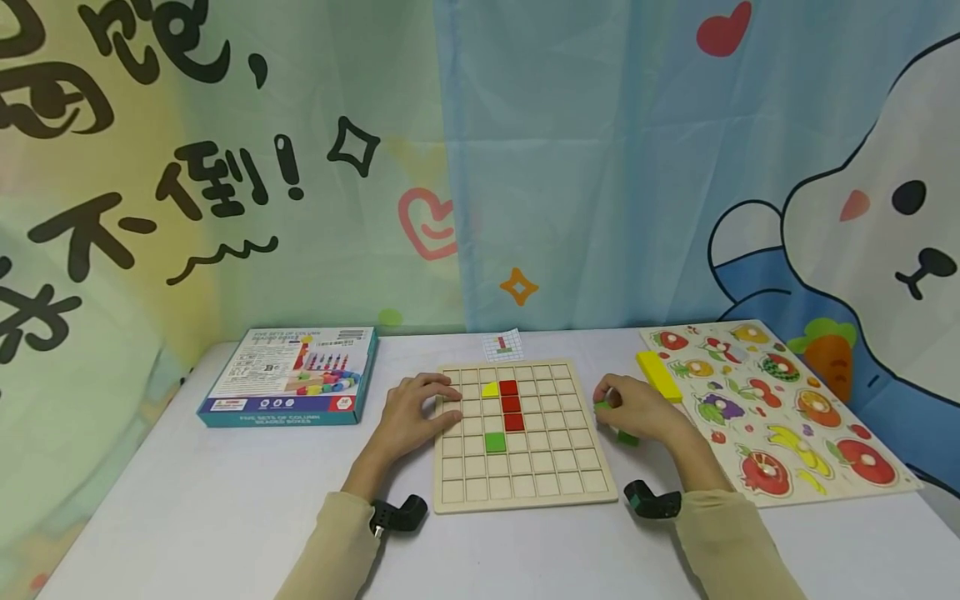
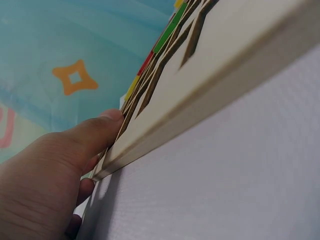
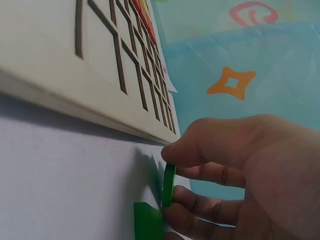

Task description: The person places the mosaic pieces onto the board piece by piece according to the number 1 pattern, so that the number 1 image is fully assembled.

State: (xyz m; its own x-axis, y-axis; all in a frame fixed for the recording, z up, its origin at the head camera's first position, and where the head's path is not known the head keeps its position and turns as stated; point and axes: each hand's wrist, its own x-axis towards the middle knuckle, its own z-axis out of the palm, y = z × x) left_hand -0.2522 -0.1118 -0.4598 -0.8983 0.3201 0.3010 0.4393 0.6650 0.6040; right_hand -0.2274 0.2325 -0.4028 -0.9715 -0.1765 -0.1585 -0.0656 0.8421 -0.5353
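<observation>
A wooden grid board (image 1: 525,475) lies in the middle of the white table. It holds a yellow piece (image 1: 491,389), a column of three red squares (image 1: 512,405) and a green square (image 1: 495,442). My left hand (image 1: 412,412) rests on the board's left edge (image 2: 200,90), with the thumb (image 2: 95,131) laid against the rim. Just off the board's right edge, my right hand (image 1: 633,408) pinches a thin green piece (image 3: 169,185) between thumb and fingers, held on edge just above the table. A second green piece (image 1: 628,438) lies on the table under that hand.
A blue boxed bead toy (image 1: 292,375) lies at the left. A fruit peg puzzle (image 1: 772,408) lies at the right, with a yellow block (image 1: 658,375) beside it. A small pattern card (image 1: 502,344) sits behind the board. A printed curtain hangs behind the table.
</observation>
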